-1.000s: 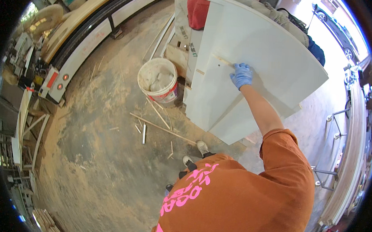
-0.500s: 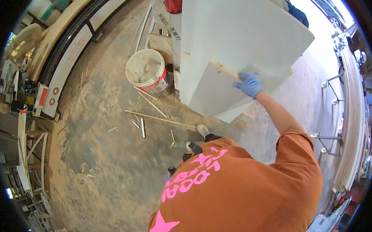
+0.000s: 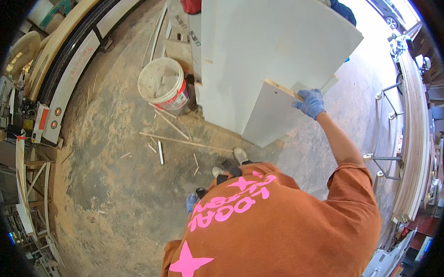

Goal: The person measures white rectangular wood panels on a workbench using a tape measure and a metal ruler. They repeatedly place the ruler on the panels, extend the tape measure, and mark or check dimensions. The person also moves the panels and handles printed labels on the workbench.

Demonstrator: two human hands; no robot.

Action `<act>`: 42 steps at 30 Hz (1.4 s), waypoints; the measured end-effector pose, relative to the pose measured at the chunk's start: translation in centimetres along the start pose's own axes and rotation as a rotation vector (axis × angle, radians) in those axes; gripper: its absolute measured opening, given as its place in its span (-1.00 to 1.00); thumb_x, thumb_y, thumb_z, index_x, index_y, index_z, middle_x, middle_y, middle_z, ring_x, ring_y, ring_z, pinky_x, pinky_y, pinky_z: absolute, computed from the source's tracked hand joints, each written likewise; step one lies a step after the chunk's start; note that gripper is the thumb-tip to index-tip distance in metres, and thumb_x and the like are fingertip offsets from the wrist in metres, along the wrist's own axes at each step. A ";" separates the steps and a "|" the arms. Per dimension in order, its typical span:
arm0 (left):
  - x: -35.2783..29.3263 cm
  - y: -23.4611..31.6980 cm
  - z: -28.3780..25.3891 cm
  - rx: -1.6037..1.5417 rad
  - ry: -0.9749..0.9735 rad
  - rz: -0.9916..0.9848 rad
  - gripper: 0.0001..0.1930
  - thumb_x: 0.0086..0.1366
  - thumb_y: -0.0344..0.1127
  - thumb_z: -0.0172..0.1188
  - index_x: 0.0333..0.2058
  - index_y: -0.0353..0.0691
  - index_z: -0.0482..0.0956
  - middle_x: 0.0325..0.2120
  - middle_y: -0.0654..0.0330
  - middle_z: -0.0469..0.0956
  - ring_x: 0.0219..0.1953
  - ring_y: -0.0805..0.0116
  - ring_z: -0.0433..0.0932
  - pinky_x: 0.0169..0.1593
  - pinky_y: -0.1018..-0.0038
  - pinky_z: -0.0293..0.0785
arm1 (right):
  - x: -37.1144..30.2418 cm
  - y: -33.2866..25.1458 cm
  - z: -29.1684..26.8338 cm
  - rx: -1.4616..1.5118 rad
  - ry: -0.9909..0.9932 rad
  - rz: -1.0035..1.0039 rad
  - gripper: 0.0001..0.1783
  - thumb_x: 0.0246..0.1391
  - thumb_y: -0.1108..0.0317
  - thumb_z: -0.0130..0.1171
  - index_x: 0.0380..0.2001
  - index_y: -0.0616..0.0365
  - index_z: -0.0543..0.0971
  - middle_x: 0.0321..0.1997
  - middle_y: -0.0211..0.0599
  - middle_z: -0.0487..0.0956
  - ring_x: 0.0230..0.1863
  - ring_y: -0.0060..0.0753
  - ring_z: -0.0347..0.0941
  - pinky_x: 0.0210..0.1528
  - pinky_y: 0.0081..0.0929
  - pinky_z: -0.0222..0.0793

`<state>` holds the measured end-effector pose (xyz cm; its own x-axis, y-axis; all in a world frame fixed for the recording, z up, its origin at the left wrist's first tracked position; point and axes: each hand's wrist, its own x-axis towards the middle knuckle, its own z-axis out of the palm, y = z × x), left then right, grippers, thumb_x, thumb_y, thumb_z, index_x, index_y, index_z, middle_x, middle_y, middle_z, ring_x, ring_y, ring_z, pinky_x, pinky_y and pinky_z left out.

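Observation:
My right hand [image 3: 310,103], in a blue glove, is closed on the top edge of a small grey-white board [image 3: 268,115]. The board stands tilted, its bare wood-coloured edge uppermost and a small dark hole near one corner. Behind it, a large white panel [image 3: 258,41] fills the upper middle of the view. Only a bit of my left hand [image 3: 191,202], also gloved in blue, shows beside my orange shirt, low by a black object. Its fingers are mostly hidden.
A dirty white bucket [image 3: 161,81] stands left of the large panel. Wood strips [image 3: 184,141] and offcuts lie on the dusty floor [image 3: 111,183]. Long boards [image 3: 414,142] are stacked on the right by a metal rack [image 3: 387,158]. Dark blue cloth [image 3: 342,10] shows beyond the panel.
The small board has shifted right relative to the large panel and stands steeper, with my right hand still on its edge. More of my left hand shows. The whole view has shifted slightly.

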<state>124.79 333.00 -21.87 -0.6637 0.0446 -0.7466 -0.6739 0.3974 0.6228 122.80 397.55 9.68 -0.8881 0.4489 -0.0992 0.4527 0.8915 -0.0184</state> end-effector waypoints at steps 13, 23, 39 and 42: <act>5.1 11.5 12.0 0.215 0.051 0.101 -0.52 0.35 0.05 0.04 -0.05 -0.28 0.56 -0.17 -0.08 0.62 -0.11 -0.03 0.59 -0.03 0.21 0.45 | 6.7 10.6 1.5 0.124 -0.074 0.427 -0.39 -0.14 -0.08 0.27 0.00 -0.05 0.59 -0.02 -0.12 0.62 -0.03 -0.02 0.56 0.02 -0.18 0.46; 0.0 7.8 10.3 0.052 0.253 0.145 -0.51 0.35 0.05 0.03 -0.06 -0.29 0.57 -0.18 -0.09 0.62 -0.11 -0.05 0.59 -0.02 0.20 0.44 | 7.4 1.2 2.8 0.075 -0.665 -0.181 -0.48 -0.02 -0.20 0.18 -0.47 0.10 0.67 -0.59 -0.25 0.61 -0.59 -0.28 0.55 -0.46 -0.25 0.49; -11.5 -11.7 4.4 -0.943 0.697 -0.287 -0.60 0.34 -0.02 0.16 0.02 -0.15 0.55 -0.25 0.18 0.60 -0.38 0.38 0.53 -0.27 0.40 0.54 | 3.5 -39.1 -6.6 -0.536 -0.411 -1.182 -0.39 -0.16 -0.34 0.20 -0.34 -0.02 0.71 -0.40 -0.08 0.66 -0.32 -0.04 0.63 -0.22 -0.17 0.51; -13.3 -14.6 -1.2 -1.225 0.726 -0.212 -0.53 0.35 0.02 0.13 0.11 -0.12 0.44 -0.16 0.17 0.58 -0.29 0.33 0.53 -0.23 0.37 0.55 | -4.6 -51.0 -10.9 -0.669 -0.330 -1.408 -0.41 -0.09 -0.33 0.14 -0.29 -0.06 0.71 -0.39 -0.11 0.66 -0.33 -0.06 0.63 -0.25 -0.14 0.48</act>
<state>143.07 325.48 -20.69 -0.2816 -0.5309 -0.7993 -0.3813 -0.7025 0.6010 102.95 350.69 21.94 -0.4525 -0.6736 -0.5844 -0.8727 0.4693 0.1348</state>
